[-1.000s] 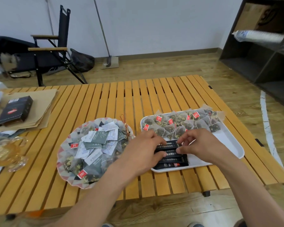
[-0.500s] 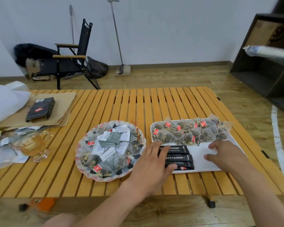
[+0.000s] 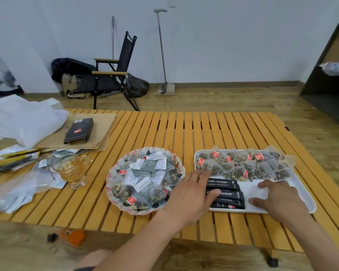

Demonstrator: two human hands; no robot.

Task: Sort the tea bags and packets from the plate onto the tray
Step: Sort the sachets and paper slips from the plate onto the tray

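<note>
Tray (image 3: 312,207): on the counter (image 3: 164,130), just right of the plate (image 3: 108,185).
Sorted: pyramid tea bags (image 3: 243,166) rowed along the tray's far side, black stick packets (image 3: 228,193) lined up near-left.
Left on plate: heap of mixed bags and paper packets (image 3: 145,180); likely over half the job.
Left grip (image 3: 192,194): open, fingers flat, touching the black packets' ends.
Right grip (image 3: 278,198): open, resting on bare tray, holding nothing.

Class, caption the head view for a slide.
Left hand on the black packets, right hand on the white tray; tea bags line its far edge, the plate beside it full.
</note>
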